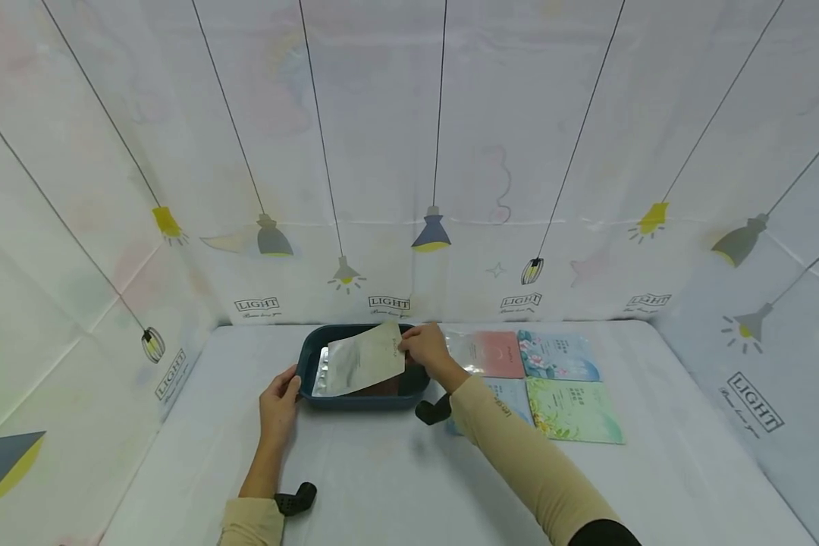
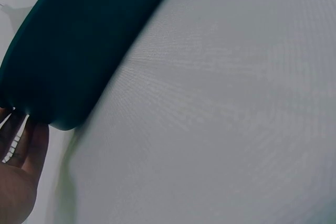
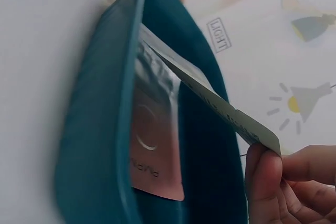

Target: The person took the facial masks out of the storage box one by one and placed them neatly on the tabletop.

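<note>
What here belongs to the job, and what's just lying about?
In the job:
teal tray, held by left hand
pale packet, pinched by right hand
pink packet inside tray

Apparently lying about:
another pink packet
pink-flowered packet
green packet
blue packet

Dark teal tray [image 1: 358,405]; pale cream packet [image 1: 367,359]; toward three o'clock, pink packet [image 1: 503,354], flowered-blue packet [image 1: 561,357], leafy-green packet [image 1: 576,409]; white surface [image 1: 382,485]; lamp-printed backdrop [image 1: 382,114].

white tabletop [image 1: 375,485]: a dark teal tray [image 1: 362,405] rested near its far edge. just right of this lay four flat packets in two rows: pink-and-silver [image 1: 501,353] and flowered blue [image 1: 563,358] behind, pale blue [image 1: 513,394], partly hidden, and green [image 1: 576,413] in front.
</note>
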{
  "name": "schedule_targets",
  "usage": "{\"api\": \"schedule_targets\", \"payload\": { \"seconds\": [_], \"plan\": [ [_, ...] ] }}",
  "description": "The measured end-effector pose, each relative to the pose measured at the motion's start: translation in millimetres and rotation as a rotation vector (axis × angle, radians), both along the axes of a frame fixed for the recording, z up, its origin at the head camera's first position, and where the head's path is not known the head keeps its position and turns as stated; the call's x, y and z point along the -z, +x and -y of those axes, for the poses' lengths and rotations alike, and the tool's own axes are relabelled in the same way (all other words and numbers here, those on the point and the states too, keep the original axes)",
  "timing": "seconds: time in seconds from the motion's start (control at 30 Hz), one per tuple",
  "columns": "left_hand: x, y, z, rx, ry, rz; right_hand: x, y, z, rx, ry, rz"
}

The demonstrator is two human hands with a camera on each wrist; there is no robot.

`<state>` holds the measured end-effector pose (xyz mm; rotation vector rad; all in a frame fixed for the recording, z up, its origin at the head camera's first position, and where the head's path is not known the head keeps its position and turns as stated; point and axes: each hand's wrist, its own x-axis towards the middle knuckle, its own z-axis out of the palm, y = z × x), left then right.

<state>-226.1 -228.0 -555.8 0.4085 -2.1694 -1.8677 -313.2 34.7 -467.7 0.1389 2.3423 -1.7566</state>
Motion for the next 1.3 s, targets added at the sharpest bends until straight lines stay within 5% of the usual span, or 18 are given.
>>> {"api": "schedule_targets", "payload": {
  "seconds": [0.9,1.3],
  "plan": [
    [2.0,-0.6,1,-0.010,-0.024,-0.020,-17.1,4.0,-51,0.047,-0.109,0.062],
    [1.3,-1.1,-1,-0.012,-0.009,-0.020,-27.7,20.1,-84,0.025,-0.134,0.043]
  ]
}}
